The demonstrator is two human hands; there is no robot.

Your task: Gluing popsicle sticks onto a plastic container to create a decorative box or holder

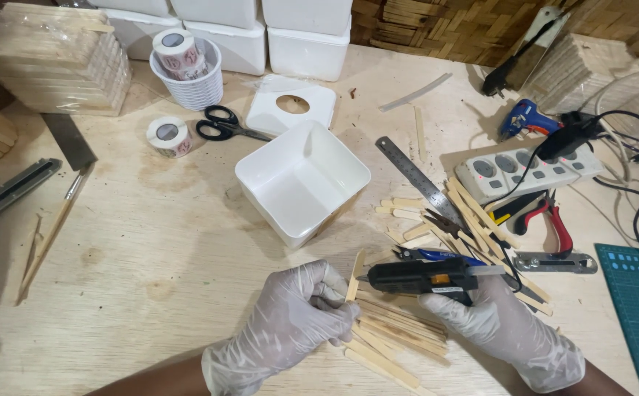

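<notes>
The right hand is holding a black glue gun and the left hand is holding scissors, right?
Not quite. In the head view, the right hand does hold the black glue gun, but the left hand holds wooden sticks. The scissors lie untouched farther up the table.

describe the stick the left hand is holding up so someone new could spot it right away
Start at the white square tub in the middle of the table, then drop to the two gloved hands at the near edge. The left hand pinches one flat wooden stick just off the nozzle of the black glue gun in the right hand. It stands nearly upright, while the other sticks lie flat.
</notes>
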